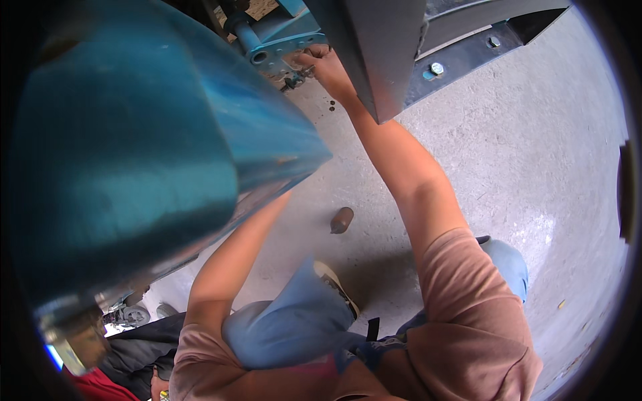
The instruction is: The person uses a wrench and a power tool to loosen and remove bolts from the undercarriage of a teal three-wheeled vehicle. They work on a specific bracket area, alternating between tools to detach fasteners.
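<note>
My right arm reaches far forward under a grey metal frame [374,73]. At its end my right hand [326,67] is closed, fingers bent, against a blue metal bracket [284,50] with round holes. A small dark metal fitting [294,81] sticks out just beside the fingers; what they grip is too small to make out. My left forearm goes up behind a large blue painted metal body [147,134], which hides my left hand completely.
A small brown cylindrical object [342,219] lies on the concrete floor [535,154]. Bolts [437,68] stand out from the dark rail at upper right. The blue body's pointed edge juts toward my arms. Another person's hand [159,384] and dark clothing show at lower left.
</note>
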Demonstrator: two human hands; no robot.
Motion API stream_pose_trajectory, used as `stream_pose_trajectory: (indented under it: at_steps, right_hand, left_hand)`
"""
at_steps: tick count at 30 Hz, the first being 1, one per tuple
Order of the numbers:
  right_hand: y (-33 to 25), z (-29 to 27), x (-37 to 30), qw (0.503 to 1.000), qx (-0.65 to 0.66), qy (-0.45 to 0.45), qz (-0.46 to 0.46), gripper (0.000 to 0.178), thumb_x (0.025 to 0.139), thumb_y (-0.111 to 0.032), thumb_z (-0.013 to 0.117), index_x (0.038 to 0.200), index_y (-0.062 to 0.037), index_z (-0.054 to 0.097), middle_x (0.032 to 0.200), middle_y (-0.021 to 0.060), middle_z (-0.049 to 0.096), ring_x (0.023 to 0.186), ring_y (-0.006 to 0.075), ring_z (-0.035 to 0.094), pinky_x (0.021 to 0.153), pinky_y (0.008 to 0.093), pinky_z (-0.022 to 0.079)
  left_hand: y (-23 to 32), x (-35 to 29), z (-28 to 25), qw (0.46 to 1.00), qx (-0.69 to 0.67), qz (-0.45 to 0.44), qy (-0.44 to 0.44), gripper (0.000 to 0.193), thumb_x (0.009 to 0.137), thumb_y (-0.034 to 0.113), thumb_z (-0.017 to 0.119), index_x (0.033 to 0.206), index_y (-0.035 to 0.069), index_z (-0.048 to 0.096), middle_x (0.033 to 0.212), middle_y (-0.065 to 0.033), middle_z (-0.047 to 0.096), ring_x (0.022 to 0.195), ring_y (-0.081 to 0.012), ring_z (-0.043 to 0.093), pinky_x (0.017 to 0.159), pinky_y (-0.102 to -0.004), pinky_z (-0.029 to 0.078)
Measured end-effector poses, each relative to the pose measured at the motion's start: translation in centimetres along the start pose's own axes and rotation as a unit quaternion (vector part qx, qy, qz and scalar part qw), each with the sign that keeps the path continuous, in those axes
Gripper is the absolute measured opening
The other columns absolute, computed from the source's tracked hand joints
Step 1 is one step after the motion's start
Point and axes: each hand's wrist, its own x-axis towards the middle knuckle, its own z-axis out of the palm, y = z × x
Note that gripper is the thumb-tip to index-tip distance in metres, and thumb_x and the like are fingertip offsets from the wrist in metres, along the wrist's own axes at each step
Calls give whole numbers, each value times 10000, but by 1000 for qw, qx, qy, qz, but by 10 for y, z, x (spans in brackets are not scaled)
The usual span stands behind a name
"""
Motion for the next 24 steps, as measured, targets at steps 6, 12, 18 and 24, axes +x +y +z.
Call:
stream_pose_trajectory:
  at_steps: [6, 12, 18, 24]
  right_hand:
    - [53, 23, 27, 971, 238, -2, -26, 201, 823, -180, 709, 891, 6, 743, 762, 2, 637, 679, 86, 529, 643, 243, 401]
    - [49, 24, 26, 965, 261, 0, -10, 161, 801, -138, 700, 872, 3, 731, 778, 15, 659, 705, 97, 557, 658, 246, 417]
    - [46, 25, 22, 966, 259, 1, -20, 131, 809, -138, 679, 800, -9, 698, 721, -4, 603, 667, 91, 505, 624, 254, 381]
    - [41, 14, 26, 983, 174, -4, -56, 145, 836, -181, 662, 779, -48, 680, 693, -37, 551, 653, 75, 457, 608, 261, 352]
  left_hand:
    - [-4, 13, 6, 999, -32, 31, -23, 420, 1030, 457, 529, 925, 63, 627, 657, 23, 486, 600, -55, 379, 584, -235, 274]
    - [-5, 10, 3, 999, -19, 35, -18, 398, 1037, 436, 526, 930, 66, 622, 653, 17, 497, 608, -56, 389, 583, -237, 273]
    - [-16, 12, 0, 999, -26, 25, -15, 410, 1036, 447, 523, 930, 63, 625, 642, 26, 501, 572, -43, 358, 554, -229, 252]
    - [-8, 3, 0, 999, -29, 20, -7, 401, 1031, 432, 539, 918, 59, 632, 634, 32, 503, 548, -33, 331, 529, -230, 242]
